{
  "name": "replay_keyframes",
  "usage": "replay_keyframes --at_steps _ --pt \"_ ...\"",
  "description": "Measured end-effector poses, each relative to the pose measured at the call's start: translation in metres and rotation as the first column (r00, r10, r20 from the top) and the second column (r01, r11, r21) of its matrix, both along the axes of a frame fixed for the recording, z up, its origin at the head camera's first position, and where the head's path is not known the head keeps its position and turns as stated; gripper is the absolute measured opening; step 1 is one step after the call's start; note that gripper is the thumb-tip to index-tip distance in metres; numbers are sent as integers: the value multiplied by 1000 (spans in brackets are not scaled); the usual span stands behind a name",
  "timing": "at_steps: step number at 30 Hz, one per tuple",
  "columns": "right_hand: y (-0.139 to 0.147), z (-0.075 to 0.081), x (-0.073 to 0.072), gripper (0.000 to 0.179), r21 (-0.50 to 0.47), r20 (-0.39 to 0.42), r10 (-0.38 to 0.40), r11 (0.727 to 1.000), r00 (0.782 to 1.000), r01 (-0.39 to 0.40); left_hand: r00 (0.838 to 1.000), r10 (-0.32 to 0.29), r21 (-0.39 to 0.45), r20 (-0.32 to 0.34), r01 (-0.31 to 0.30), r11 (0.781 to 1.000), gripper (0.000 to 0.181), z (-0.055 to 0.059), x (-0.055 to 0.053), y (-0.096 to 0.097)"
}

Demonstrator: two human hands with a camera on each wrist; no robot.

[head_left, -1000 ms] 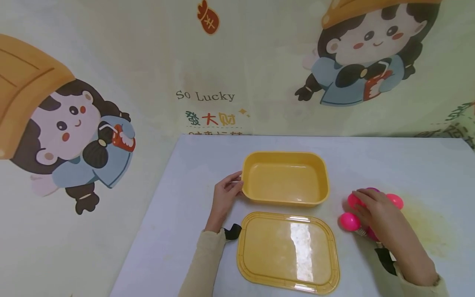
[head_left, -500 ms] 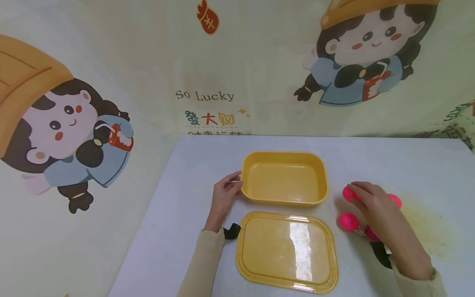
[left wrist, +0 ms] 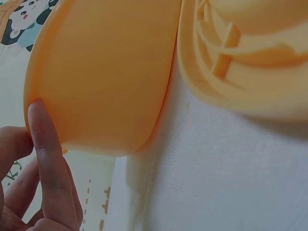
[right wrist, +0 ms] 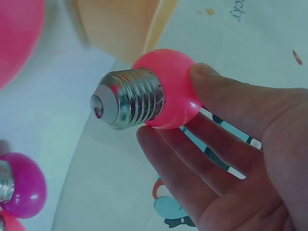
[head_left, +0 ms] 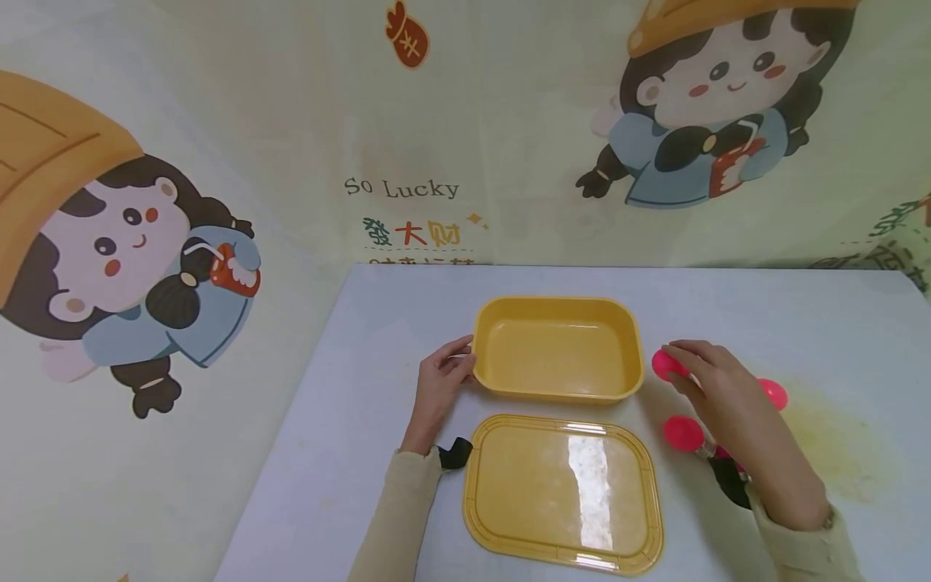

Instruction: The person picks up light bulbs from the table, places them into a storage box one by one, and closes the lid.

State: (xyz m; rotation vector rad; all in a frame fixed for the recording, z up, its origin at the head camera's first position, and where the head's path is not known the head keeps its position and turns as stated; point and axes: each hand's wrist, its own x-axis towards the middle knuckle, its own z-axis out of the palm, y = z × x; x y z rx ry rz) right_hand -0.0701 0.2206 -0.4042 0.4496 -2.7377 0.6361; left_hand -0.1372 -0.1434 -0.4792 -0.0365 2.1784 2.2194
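My right hand [head_left: 727, 396] holds a pink light bulb [head_left: 667, 365] by its round end, just right of the yellow box. In the right wrist view the bulb's silver screw base [right wrist: 132, 98] points away from the palm, with the thumb on one side and the fingers on the other. At the left end of the box [head_left: 560, 356], my left hand [head_left: 441, 380] touches the outer wall and rim. The left wrist view has a straight finger [left wrist: 45, 139] flat against that wall. Inside the box, the floor is bare.
A yellow lid [head_left: 538, 493] lies in front of the box on the white table. Right of it are a pink bulb [head_left: 684, 434] and another pink bulb [head_left: 774, 394]. The right wrist view also shows a purple bulb [right wrist: 29, 187]. Behind rises a patterned backdrop [head_left: 509, 162].
My right hand has lifted the pink bulb from the group and carried it left and farther back, close to the box. My left hand stays at the box's end.
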Motion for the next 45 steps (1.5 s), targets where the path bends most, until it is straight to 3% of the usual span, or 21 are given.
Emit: replay_keyframes --at_steps 23,35,45 --pt "-23 6 -19 41 -62 -113 95 993 989 -102 999 23 -14 24 -23 1000 33 2 1 1" --pt "-38 8 -30 36 -89 -23 96 991 995 -98 999 13 -15 38 -13 1000 36 0 -1 1" --pt "-50 4 -44 34 -100 -40 138 985 990 -141 999 4 6 47 -4 1000 35 0 -2 0"
